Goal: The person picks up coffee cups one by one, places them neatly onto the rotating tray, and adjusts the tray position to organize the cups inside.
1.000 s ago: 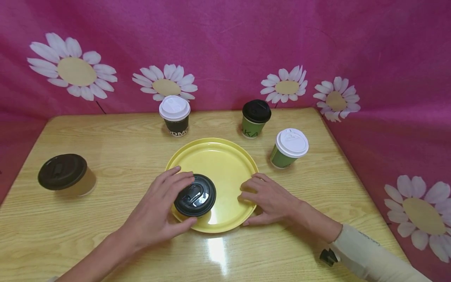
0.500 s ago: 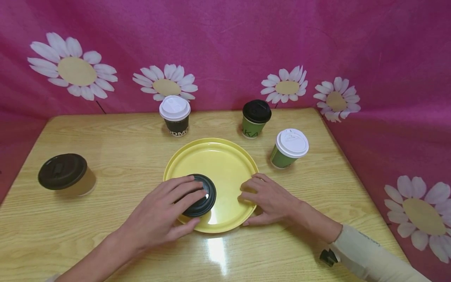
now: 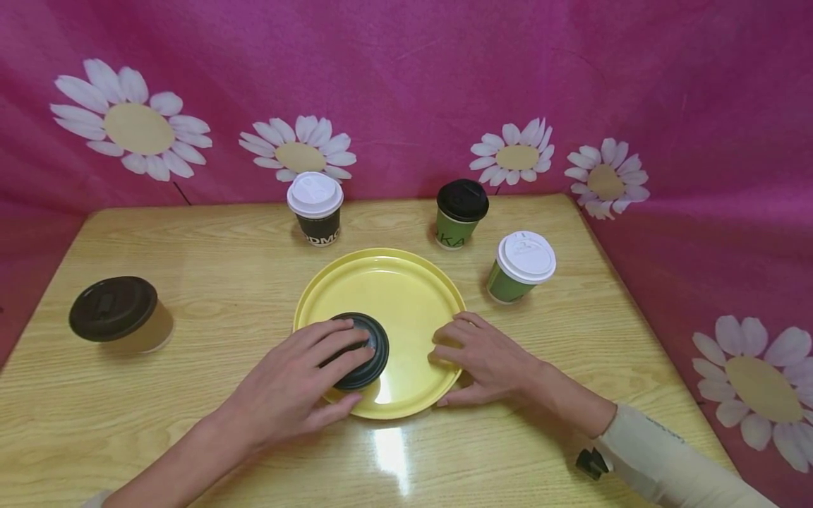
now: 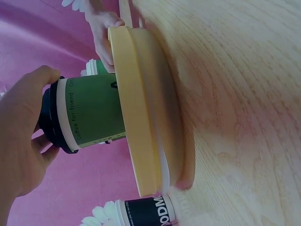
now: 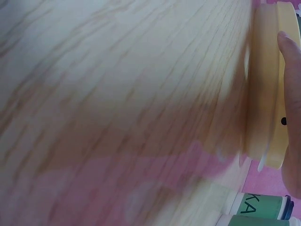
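A round yellow tray [image 3: 413, 296] lies on the wooden table, with a green paper coffee cup [image 4: 96, 108] standing upright at its near left part. The cup's black lid [image 3: 379, 356] is partly covered by my left hand [image 3: 295, 381]. In the left wrist view, that hand holds the lid between thumb and fingers at opposite edges. My right hand [image 3: 485, 360] grips the tray's right rim, fingers bent over it inward. Its thumb [image 5: 288, 44] presses the tray's outer wall in the right wrist view.
Behind the tray stand a black cup with a white lid [image 3: 316, 208] and a green cup with a black lid [image 3: 460, 212]. A green, white-lidded cup [image 3: 522, 268] is to the right. A brown-lidded cup [image 3: 121, 314] stands far left. Pink flowered cloth [image 3: 406, 92] hangs behind.
My left hand has moved right from beside the lid to over it, its fingers now lying across the black lid. Cup, tray and right hand look unmoved.
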### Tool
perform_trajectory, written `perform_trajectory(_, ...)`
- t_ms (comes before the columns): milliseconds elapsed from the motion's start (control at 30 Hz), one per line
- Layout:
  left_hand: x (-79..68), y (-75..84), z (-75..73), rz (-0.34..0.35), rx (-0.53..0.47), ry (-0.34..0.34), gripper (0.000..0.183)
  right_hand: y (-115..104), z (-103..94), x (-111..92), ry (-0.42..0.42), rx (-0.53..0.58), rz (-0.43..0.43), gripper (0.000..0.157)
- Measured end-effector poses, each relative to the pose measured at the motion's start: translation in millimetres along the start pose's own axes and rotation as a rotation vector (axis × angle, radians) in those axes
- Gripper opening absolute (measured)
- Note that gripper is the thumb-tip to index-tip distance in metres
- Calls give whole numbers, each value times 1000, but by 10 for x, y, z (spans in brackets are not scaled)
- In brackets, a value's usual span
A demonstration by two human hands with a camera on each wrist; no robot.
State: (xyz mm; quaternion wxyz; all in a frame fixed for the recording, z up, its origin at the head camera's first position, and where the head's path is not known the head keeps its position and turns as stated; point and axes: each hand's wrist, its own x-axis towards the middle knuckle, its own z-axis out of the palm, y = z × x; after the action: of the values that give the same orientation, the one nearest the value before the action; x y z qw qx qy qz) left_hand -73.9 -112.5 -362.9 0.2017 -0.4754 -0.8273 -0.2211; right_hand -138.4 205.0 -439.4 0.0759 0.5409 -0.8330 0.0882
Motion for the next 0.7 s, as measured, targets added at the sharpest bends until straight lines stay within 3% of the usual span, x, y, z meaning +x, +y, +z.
perform_trajectory(700, 7, -7, 13, 41, 57, -26, 40, -35, -14, 1, -32, 2, 27, 61)
